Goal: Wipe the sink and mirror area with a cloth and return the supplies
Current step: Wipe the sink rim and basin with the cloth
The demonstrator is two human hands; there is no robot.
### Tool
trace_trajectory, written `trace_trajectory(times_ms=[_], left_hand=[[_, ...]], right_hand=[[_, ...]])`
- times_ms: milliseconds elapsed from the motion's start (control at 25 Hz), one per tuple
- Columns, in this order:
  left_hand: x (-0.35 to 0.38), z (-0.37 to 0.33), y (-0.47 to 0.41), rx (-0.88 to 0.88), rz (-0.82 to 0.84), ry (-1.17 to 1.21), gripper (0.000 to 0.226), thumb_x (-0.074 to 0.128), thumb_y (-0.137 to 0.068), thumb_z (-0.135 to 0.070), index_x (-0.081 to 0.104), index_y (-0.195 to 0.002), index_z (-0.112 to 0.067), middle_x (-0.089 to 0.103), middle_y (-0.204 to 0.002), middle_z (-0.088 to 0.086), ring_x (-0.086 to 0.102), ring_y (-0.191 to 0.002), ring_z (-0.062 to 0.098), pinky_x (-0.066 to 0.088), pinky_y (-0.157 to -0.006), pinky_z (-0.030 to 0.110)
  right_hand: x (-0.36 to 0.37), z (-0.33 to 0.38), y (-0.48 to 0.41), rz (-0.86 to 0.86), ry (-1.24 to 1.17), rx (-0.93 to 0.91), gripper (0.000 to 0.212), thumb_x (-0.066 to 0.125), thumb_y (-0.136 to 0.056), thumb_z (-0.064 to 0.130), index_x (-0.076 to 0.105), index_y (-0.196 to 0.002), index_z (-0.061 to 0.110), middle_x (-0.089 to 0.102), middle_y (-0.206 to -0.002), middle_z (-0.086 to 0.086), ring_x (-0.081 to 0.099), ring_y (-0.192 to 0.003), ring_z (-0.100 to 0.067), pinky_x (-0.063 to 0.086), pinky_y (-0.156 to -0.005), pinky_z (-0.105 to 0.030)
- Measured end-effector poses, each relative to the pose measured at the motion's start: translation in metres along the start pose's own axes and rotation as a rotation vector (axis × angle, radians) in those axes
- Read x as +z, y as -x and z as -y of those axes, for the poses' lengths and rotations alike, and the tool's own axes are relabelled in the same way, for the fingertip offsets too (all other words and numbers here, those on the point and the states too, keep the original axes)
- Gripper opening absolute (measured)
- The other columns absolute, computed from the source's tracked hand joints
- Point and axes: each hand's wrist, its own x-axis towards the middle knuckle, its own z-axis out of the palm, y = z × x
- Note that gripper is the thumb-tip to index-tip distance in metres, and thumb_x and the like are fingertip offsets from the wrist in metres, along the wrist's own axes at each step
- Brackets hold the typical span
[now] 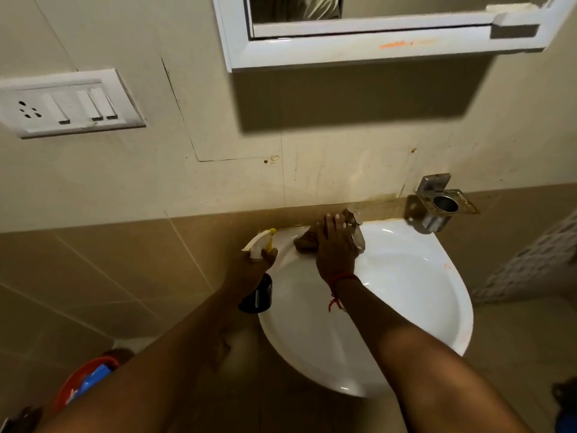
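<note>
A white wall-hung sink (406, 292) sits below a white-framed mirror cabinet (374, 48). My right hand (335, 248) presses flat on a brown cloth (304, 242) at the sink's back left rim, beside the metal tap (357, 232). My left hand (259, 265) grips a spray bottle (260, 243) with a white and yellow trigger head and a dark body, held upright against the sink's left edge. A red thread is tied round my right wrist.
A metal tumbler holder (443, 207) is fixed to the wall right of the tap. A switch and socket plate (67, 103) is on the left wall. A red bucket (84, 379) with blue items stands on the floor at lower left.
</note>
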Motion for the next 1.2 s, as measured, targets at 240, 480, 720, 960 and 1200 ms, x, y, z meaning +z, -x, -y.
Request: trace_trajectory(times_ms=[240, 480, 720, 960, 1200], left_hand=[[-0.024, 0.024, -0.011, 0.067, -0.045, 0.079, 0.014, 0.068, -0.089, -0.044, 0.069, -0.102, -0.047, 0.076, -0.1, 0.004, 0.072, -0.097, 0.036, 0.058, -0.091, 0.057], [-0.042, 0.017, -0.01, 0.125, -0.037, 0.114, 0.043, 0.064, -0.097, -0.009, 0.06, -0.136, -0.028, 0.073, -0.108, -0.004, 0.068, -0.093, 0.017, 0.057, -0.073, 0.017], [-0.035, 0.023, -0.001, 0.089, -0.049, 0.139, 0.049, 0.064, -0.097, -0.009, 0.067, -0.094, -0.058, 0.074, -0.1, 0.008, 0.07, -0.103, 0.039, 0.055, -0.097, 0.054], [-0.044, 0.039, 0.001, 0.125, -0.054, 0.152, 0.048, 0.066, -0.097, -0.009, 0.06, -0.12, -0.051, 0.077, -0.098, -0.015, 0.071, -0.095, 0.007, 0.056, -0.089, 0.03], [-0.046, 0.039, 0.005, 0.162, -0.023, 0.116, 0.044, 0.065, -0.096, -0.01, 0.06, -0.132, -0.035, 0.072, -0.125, -0.004, 0.069, -0.11, 0.018, 0.055, -0.091, 0.032]], right_hand=[[0.028, 0.055, 0.011, 0.239, -0.154, 0.031, 0.072, 0.019, -0.098, 0.064, 0.013, -0.159, 0.025, 0.008, -0.167, -0.01, -0.003, -0.154, -0.033, -0.006, -0.122, -0.055], [0.028, 0.108, 0.013, 0.324, -0.205, -0.615, 0.059, 0.045, -0.099, 0.044, 0.027, -0.154, 0.034, 0.026, -0.164, 0.0, 0.01, -0.153, -0.029, 0.001, -0.123, -0.054], [0.037, -0.024, 0.017, 0.04, -0.057, 0.003, 0.052, 0.031, -0.104, 0.042, 0.031, -0.155, 0.027, 0.028, -0.163, -0.002, 0.022, -0.153, -0.028, 0.026, -0.118, -0.056], [0.033, 0.088, 0.01, 0.283, -0.166, 0.066, 0.071, 0.004, -0.095, 0.066, 0.008, -0.158, 0.034, -0.007, -0.165, -0.006, -0.007, -0.154, -0.037, -0.011, -0.118, -0.062], [0.044, 0.123, 0.035, 0.396, -0.102, -0.555, 0.09, 0.055, -0.084, 0.056, 0.001, -0.155, 0.043, 0.024, -0.164, -0.007, 0.011, -0.154, -0.032, 0.005, -0.121, -0.061]])
